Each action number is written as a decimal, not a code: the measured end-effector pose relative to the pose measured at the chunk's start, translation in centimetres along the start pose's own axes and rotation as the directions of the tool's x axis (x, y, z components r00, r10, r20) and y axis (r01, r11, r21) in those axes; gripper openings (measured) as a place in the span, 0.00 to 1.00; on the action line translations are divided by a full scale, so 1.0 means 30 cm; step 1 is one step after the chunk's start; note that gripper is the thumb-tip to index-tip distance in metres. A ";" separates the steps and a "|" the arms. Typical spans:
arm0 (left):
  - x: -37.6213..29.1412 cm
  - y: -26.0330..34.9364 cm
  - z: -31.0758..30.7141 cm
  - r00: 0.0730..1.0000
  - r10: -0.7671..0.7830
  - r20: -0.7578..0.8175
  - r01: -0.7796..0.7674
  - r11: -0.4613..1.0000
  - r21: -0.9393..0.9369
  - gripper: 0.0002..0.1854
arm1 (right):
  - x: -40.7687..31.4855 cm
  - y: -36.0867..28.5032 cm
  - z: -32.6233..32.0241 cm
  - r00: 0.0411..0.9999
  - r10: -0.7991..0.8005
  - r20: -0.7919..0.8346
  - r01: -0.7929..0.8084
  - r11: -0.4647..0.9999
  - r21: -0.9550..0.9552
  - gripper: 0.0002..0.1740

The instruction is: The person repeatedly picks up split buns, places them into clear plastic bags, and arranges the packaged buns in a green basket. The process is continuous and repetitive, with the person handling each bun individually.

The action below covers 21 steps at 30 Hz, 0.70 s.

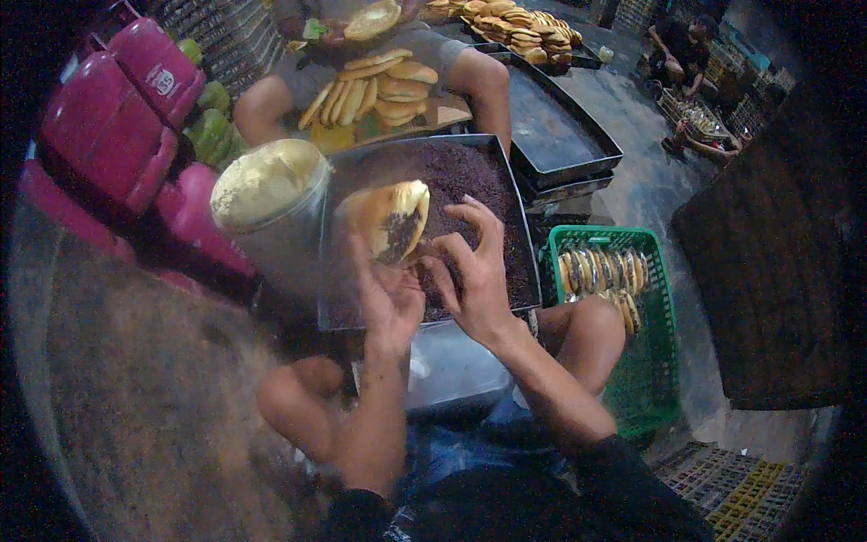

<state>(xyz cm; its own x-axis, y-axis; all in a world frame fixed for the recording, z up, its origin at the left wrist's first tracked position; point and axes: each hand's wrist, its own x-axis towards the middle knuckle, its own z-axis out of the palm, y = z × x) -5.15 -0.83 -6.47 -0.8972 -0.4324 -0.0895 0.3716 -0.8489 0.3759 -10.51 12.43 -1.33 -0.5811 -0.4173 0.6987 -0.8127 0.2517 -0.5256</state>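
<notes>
My left hand (393, 298), palm up, supports a split bread bun (379, 210) from below. Dark crumbly filling shows in the bun's opening, and pale cream seems to coat the upper inner side. My right hand (477, 274) is close by the bun's lower right edge, fingers curved and apart; whether its thumb and forefinger touch the bun is unclear. Beneath both hands is a square metal tray (530, 261) spread with dark brown granules (467, 162). A tub (288, 254) heaped with pale yellow cream (271, 183) stands at the tray's left.
Filled buns sit in a green plastic basket (667, 325) at my right knee. Opposite me, a seated person (474, 74) has stacked buns (379, 88) before them. Metal trays (555, 115) and piled bread (521, 27) lie beyond. Pink containers (101, 115) stand left; pale plastic (457, 366) covers my lap.
</notes>
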 end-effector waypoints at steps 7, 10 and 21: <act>0.045 -0.192 -0.067 0.968 -0.096 -0.230 0.055 0.982 -0.181 0.30 | 0.012 0.060 -0.142 0.994 -0.103 -0.020 0.094 0.956 -0.278 0.09; 0.080 -0.312 0.040 0.972 -0.098 -0.212 0.096 0.995 -0.018 0.29 | -0.007 0.059 -0.284 0.988 -0.149 -0.049 0.133 0.962 -0.240 0.21; -0.023 -0.337 0.057 0.952 -0.286 -0.110 0.110 -0.018 0.994 0.22 | -0.367 0.878 -0.581 0.526 0.846 -0.085 -0.851 0.524 -0.048 0.33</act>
<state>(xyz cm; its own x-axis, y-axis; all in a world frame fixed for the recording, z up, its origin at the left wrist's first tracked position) -8.68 8.57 -8.62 -0.9339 -0.2027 -0.2945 -0.3423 0.2697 0.9000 -26.28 38.87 -14.43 -0.9970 0.0678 -0.0361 0.0666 0.5284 -0.8464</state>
